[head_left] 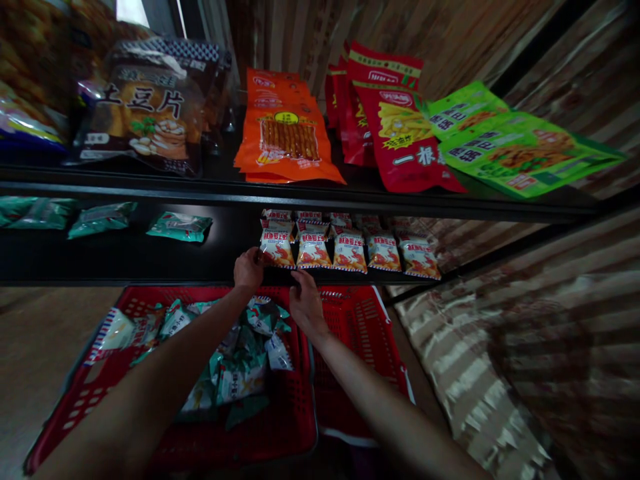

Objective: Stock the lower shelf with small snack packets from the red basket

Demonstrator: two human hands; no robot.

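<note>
Several small white and orange snack bags (313, 250) stand in rows on the black lower shelf (230, 250). My left hand (249, 270) is at the left edge of the leftmost front bag (277, 248), its fingers bent and their tips partly hidden. At the shelf's front edge, just below the gap between the two leftmost front bags, is my right hand (306, 300), fingers bent and slightly apart, with nothing seen in it. Below my arms, a red basket (295, 427) holds several teal snack bags (243, 379) and a few white ones.
Large snack packs, orange (287, 130), red (403, 133) and green (530, 153), lie on the upper shelf (200, 190). Teal bags (180, 227) lie at the lower shelf's left. Another red basket (357, 340) sits at right, beside striped fabric (465, 360).
</note>
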